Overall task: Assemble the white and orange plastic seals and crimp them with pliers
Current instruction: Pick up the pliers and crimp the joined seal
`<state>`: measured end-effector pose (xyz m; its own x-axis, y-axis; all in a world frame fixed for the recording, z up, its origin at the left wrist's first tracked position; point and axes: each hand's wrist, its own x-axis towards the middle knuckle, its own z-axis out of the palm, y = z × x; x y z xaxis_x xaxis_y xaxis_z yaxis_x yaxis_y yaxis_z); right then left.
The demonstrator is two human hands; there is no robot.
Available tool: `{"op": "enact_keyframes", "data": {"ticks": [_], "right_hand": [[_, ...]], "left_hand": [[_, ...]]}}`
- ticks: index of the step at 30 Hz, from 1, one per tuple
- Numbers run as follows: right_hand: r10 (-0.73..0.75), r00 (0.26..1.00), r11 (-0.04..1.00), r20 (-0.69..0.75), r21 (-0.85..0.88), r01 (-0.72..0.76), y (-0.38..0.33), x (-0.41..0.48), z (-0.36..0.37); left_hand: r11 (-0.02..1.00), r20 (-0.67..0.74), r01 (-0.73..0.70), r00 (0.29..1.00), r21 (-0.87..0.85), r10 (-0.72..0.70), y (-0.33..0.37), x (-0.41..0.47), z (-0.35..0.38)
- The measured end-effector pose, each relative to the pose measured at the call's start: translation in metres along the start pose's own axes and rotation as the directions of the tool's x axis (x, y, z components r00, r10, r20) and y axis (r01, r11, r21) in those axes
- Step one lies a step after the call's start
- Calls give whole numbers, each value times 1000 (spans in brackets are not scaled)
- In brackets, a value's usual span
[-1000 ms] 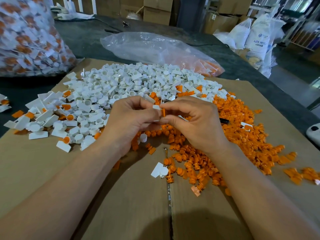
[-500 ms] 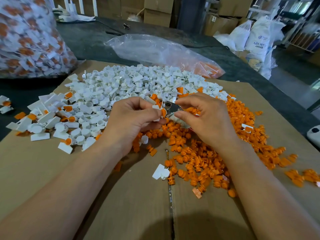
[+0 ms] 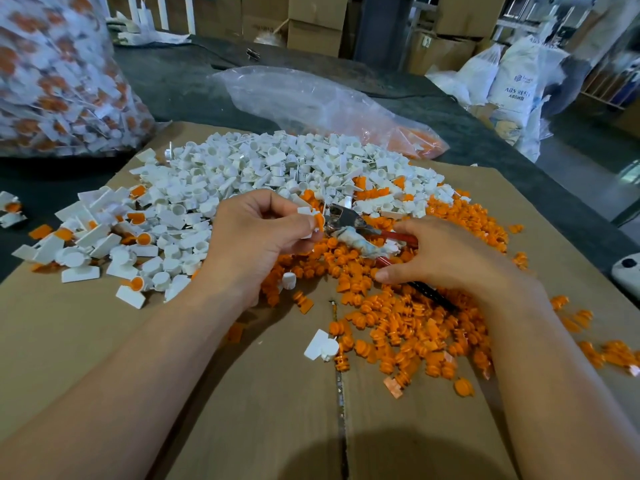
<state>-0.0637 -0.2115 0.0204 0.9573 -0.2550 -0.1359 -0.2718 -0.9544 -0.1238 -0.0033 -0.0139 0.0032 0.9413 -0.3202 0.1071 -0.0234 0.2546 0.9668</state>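
Fitting done, we note the right hand (image 3: 450,258) now grips red-handled metal pliers (image 3: 346,220), nose at the white-and-orange plastic seal (image 3: 311,219) pinched in the left hand (image 3: 256,233): crimp likely next.

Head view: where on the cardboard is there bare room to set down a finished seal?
Bare: the near-left corner of the flat brown cardboard sheet, below the heap of white plastic seal bodies; the strip along the taped seam between left forearm and right forearm. Crowded: the white heap, and the orange plastic inserts spread at centre and right.
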Motion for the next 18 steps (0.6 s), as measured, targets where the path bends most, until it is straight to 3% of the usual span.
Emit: {"op": "enact_keyframes", "data": {"ticks": [6,14,18], "right_hand": [[23,1000,1000,-5,-6,-23,-3,0,0],[40,968,999,-247,41,-31,-8,-1,-1],[53,958,998,-283,40,-44,-9,-1,-2]], "left_hand": [[999,-2,-9,1000,38,9,0,0,-1],[1000,-7,13,1000,2,-13,0,1,-1],[996,-24,44,999,-80,-46,-1,3,-5]]}}
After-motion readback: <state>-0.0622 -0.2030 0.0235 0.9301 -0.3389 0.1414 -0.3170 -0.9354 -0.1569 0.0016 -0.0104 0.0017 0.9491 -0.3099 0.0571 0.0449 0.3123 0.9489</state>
